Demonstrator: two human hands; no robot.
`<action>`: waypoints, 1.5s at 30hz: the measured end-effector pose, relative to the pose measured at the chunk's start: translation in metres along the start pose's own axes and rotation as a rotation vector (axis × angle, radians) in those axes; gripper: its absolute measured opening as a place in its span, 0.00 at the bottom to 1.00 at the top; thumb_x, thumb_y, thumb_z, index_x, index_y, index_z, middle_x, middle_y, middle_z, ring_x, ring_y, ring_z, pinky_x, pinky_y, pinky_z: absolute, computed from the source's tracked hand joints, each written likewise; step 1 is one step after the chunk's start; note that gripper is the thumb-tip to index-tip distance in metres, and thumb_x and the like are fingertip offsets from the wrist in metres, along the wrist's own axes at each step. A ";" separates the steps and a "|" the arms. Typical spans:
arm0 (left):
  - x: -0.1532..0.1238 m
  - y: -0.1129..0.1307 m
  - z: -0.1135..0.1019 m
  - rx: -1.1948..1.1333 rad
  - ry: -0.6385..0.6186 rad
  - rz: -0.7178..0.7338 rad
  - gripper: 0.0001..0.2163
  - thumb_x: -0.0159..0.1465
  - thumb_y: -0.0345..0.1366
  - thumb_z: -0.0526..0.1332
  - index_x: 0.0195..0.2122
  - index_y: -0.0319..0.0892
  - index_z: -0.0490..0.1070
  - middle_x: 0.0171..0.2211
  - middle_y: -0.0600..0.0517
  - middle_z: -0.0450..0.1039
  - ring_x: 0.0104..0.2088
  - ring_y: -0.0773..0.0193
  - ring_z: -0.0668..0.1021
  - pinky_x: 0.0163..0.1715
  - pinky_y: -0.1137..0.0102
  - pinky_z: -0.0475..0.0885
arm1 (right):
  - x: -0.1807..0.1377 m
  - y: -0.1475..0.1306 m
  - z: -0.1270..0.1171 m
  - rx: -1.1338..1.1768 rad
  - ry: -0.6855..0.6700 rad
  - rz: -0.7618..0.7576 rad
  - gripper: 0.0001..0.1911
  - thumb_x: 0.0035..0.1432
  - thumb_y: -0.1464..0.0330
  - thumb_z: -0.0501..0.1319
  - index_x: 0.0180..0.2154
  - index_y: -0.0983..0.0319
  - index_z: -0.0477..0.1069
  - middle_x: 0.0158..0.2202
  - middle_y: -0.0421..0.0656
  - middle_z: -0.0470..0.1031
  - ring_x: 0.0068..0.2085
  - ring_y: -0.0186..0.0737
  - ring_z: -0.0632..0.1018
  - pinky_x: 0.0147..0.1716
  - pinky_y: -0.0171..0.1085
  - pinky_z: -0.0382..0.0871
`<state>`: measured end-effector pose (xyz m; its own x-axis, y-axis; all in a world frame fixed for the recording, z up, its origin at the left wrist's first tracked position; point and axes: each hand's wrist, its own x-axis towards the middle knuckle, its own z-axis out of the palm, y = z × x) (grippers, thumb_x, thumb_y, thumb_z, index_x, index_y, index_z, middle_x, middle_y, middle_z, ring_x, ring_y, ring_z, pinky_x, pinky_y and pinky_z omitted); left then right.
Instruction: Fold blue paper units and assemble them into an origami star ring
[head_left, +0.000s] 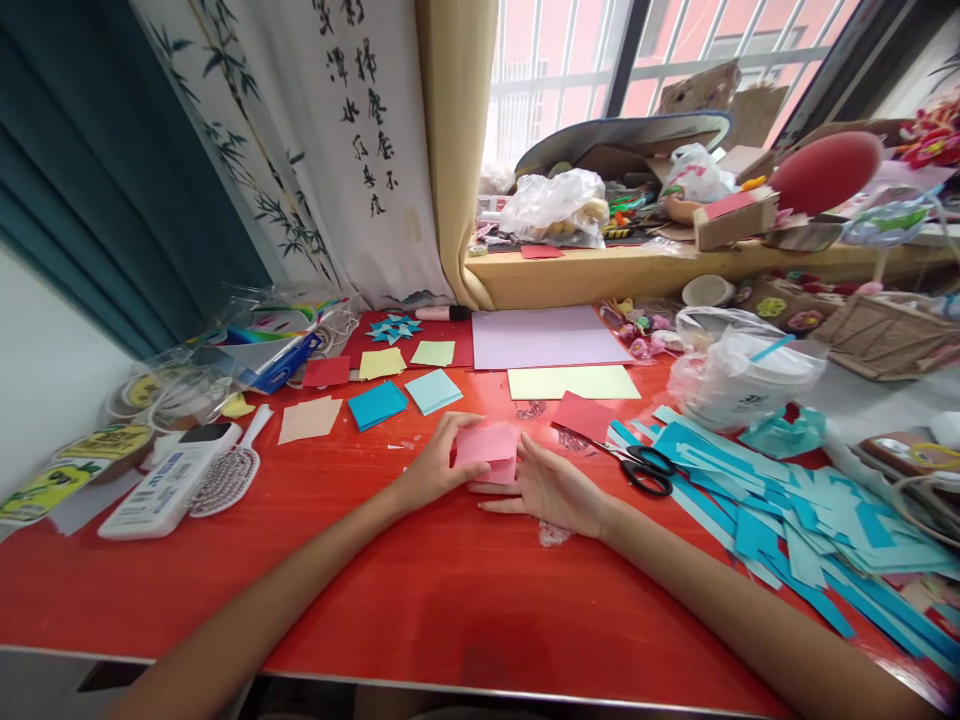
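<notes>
My left hand (435,465) pinches a small stack of pink paper squares (487,445) between thumb and fingers, just above the red table. The top sheet sits slightly askew over the one beneath. My right hand (559,488) has its thumb at the right edge of the stack and its fingers stretched under the lower side, holding it too. Close to my right hand lie black-handled scissors (646,468), their blades over a red paper square (581,415). Beyond my left hand are a pale blue paper stack (433,391) and a bright blue one (377,406).
Cut blue paper strips (810,530) heap on the right, near a bagged white cup (750,370). A lilac sheet (547,337) and pale yellow strip (574,383) lie behind my hands. At left are a hairbrush (229,475), a white case (169,480) and tape rolls (142,392).
</notes>
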<state>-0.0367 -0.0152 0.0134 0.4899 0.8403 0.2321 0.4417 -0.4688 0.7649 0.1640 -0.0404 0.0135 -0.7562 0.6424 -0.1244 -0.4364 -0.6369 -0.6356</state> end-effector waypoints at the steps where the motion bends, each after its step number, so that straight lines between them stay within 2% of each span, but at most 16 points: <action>1: 0.001 0.000 -0.001 -0.007 -0.002 -0.005 0.21 0.60 0.47 0.58 0.51 0.45 0.59 0.51 0.46 0.59 0.54 0.59 0.64 0.56 0.60 0.61 | 0.000 0.000 -0.001 0.016 0.002 -0.004 0.20 0.63 0.57 0.48 0.49 0.62 0.65 0.52 0.50 0.69 0.51 0.45 0.73 0.56 0.52 0.57; 4: 0.002 -0.003 -0.002 -0.018 -0.018 -0.002 0.15 0.61 0.46 0.56 0.47 0.45 0.64 0.49 0.48 0.61 0.54 0.60 0.64 0.56 0.61 0.60 | 0.000 0.001 -0.004 0.051 0.011 -0.035 0.15 0.63 0.62 0.51 0.47 0.63 0.65 0.52 0.50 0.69 0.52 0.45 0.72 0.57 0.51 0.56; 9: 0.002 -0.006 -0.001 -0.092 -0.024 0.008 0.17 0.60 0.45 0.58 0.48 0.46 0.62 0.50 0.46 0.60 0.54 0.60 0.65 0.55 0.62 0.62 | 0.000 0.003 -0.005 -0.012 0.062 -0.067 0.15 0.60 0.70 0.55 0.49 0.64 0.63 0.51 0.51 0.70 0.50 0.44 0.74 0.57 0.50 0.57; 13: 0.003 -0.005 -0.002 -0.068 -0.048 0.031 0.16 0.60 0.44 0.58 0.47 0.45 0.63 0.49 0.46 0.60 0.54 0.60 0.64 0.56 0.61 0.61 | 0.001 0.003 -0.005 -0.065 0.075 -0.067 0.17 0.58 0.71 0.57 0.50 0.64 0.63 0.50 0.51 0.71 0.48 0.43 0.76 0.57 0.49 0.57; 22: 0.003 -0.005 -0.003 -0.080 -0.054 0.080 0.14 0.63 0.44 0.54 0.46 0.44 0.65 0.49 0.45 0.60 0.55 0.59 0.64 0.57 0.59 0.59 | 0.001 0.004 -0.005 -0.034 0.056 -0.087 0.11 0.57 0.71 0.58 0.44 0.62 0.66 0.47 0.46 0.73 0.49 0.43 0.75 0.58 0.50 0.56; 28: 0.001 -0.006 -0.005 -0.098 -0.097 0.074 0.14 0.62 0.43 0.55 0.47 0.44 0.64 0.51 0.45 0.58 0.56 0.59 0.62 0.58 0.59 0.58 | 0.000 0.004 -0.004 -0.090 0.059 -0.091 0.22 0.56 0.73 0.59 0.53 0.61 0.61 0.51 0.49 0.71 0.50 0.43 0.74 0.57 0.49 0.57; 31: 0.001 -0.006 -0.006 -0.100 -0.110 0.063 0.14 0.62 0.43 0.55 0.46 0.44 0.65 0.51 0.46 0.59 0.56 0.59 0.63 0.57 0.61 0.59 | 0.000 0.005 -0.004 -0.095 0.064 -0.090 0.22 0.56 0.74 0.58 0.53 0.62 0.61 0.50 0.50 0.71 0.51 0.42 0.74 0.57 0.48 0.58; 35: 0.003 -0.003 -0.005 -0.054 -0.043 0.057 0.12 0.64 0.42 0.52 0.42 0.42 0.68 0.48 0.47 0.66 0.52 0.61 0.68 0.54 0.63 0.63 | 0.001 0.005 -0.005 -0.088 0.096 -0.067 0.20 0.57 0.74 0.57 0.52 0.63 0.62 0.50 0.50 0.72 0.49 0.42 0.75 0.57 0.48 0.58; 39: 0.001 0.000 -0.001 0.110 0.063 -0.023 0.13 0.66 0.42 0.49 0.40 0.43 0.70 0.43 0.51 0.73 0.48 0.61 0.72 0.55 0.60 0.62 | 0.001 0.005 -0.008 -0.087 0.092 -0.042 0.14 0.58 0.73 0.57 0.47 0.66 0.66 0.46 0.50 0.73 0.48 0.42 0.76 0.57 0.47 0.59; 41: -0.002 0.000 0.001 0.188 0.110 -0.071 0.13 0.66 0.41 0.47 0.42 0.45 0.68 0.41 0.53 0.74 0.44 0.61 0.74 0.51 0.61 0.65 | 0.001 0.005 -0.008 -0.089 0.099 -0.027 0.12 0.58 0.73 0.57 0.46 0.67 0.67 0.45 0.51 0.74 0.48 0.42 0.76 0.57 0.46 0.59; 43: -0.005 -0.001 0.003 0.216 0.121 -0.069 0.13 0.67 0.38 0.46 0.50 0.46 0.63 0.43 0.53 0.73 0.41 0.64 0.76 0.44 0.67 0.70 | 0.002 0.006 -0.008 -0.089 0.112 -0.021 0.11 0.59 0.73 0.57 0.45 0.69 0.67 0.44 0.51 0.74 0.48 0.42 0.76 0.57 0.45 0.60; 45: -0.008 -0.002 0.004 0.224 0.063 0.047 0.15 0.67 0.34 0.45 0.54 0.47 0.59 0.49 0.51 0.70 0.44 0.66 0.75 0.41 0.70 0.71 | 0.002 0.007 -0.007 -0.084 0.125 -0.040 0.12 0.59 0.73 0.56 0.45 0.69 0.68 0.44 0.51 0.74 0.48 0.41 0.76 0.58 0.44 0.60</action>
<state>-0.0379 -0.0222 0.0078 0.4691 0.8281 0.3068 0.5786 -0.5507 0.6016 0.1625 -0.0405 0.0033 -0.6701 0.7180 -0.1884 -0.4185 -0.5750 -0.7030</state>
